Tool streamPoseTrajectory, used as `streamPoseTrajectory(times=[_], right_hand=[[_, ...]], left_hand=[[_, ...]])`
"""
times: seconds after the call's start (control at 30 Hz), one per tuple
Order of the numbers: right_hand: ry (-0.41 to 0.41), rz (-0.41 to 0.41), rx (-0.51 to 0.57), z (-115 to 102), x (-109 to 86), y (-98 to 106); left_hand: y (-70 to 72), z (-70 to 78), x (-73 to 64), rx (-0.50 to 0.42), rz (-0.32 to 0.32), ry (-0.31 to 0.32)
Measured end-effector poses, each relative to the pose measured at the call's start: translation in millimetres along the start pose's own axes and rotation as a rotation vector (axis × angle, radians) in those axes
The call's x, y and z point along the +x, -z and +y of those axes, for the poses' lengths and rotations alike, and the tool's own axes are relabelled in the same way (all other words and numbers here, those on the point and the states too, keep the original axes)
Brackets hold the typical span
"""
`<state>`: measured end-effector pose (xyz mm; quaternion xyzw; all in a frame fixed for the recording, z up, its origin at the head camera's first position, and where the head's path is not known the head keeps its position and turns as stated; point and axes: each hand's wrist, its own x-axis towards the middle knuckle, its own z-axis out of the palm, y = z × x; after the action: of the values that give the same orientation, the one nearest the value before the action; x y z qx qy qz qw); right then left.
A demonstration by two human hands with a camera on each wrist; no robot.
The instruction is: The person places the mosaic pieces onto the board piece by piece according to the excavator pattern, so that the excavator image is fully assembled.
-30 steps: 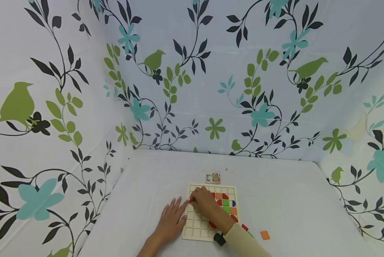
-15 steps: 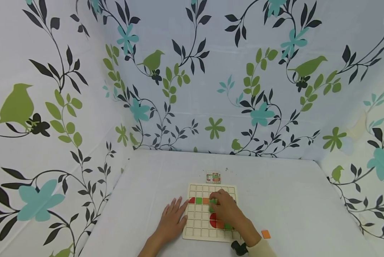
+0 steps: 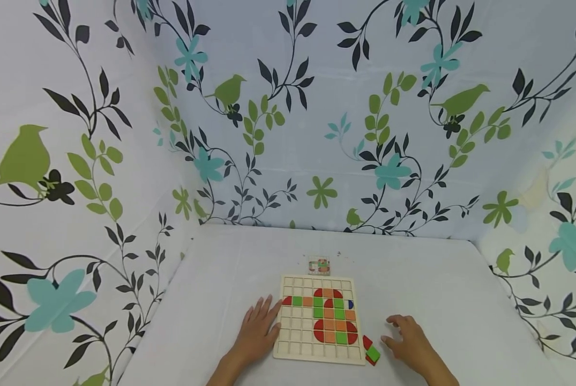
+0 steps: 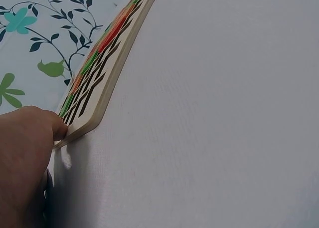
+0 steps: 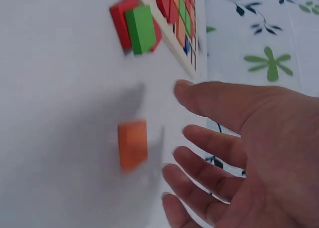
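A wooden grid board point(image 3: 297, 343) lies on the table, its cells partly filled with red, green, orange and blue tiles. My left hand point(image 3: 256, 332) rests with fingers spread along the board's left edge; in the left wrist view its thumb touches the board's corner. Off the board's right side, my right hand point(image 3: 410, 343) hovers with parted, loosely bent fingers and nothing between them. An orange square tile point(image 5: 133, 144) lies just beyond its fingertips in the right wrist view; in the head view the hand hides it.
A green tile point(image 3: 373, 354) lies over red pieces point(image 3: 367, 341) beside the board's lower right corner. Behind the board is a small patterned picture card point(image 3: 319, 266). A printed cloth point(image 3: 278, 107) with birds and leaves hangs around the table.
My right hand has moved from the board's left side, across it, to the table at the right, leaving a red piece in the left column. The left hand has stayed put.
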<state>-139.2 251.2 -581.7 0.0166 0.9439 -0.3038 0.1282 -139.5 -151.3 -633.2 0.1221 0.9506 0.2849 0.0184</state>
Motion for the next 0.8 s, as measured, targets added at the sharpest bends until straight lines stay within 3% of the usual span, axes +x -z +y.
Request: streamPoseTrajectory(times=[0.07, 0.23, 0.5, 0.8], right_hand=[[-0.020, -0.011, -0.005, 12, -6.8, 3], [0.018, -0.003, 0.013, 30, -16.2, 0], [0.047, 0.133, -0.002, 36, -9.2, -11], [-0.019, 0.116, 0.053, 37, -5.8, -16]], left_hand=[[-0.1, 0.1, 0.4, 0.006, 0.000, -0.004], [0.1, 1.0, 0.9, 0.004, 0.007, -0.001], [-1.3, 2.6, 0.9, -0.007, 0.010, -0.004], [-3.0, 0.1, 0.5, 0.003, 0.008, 0.008]])
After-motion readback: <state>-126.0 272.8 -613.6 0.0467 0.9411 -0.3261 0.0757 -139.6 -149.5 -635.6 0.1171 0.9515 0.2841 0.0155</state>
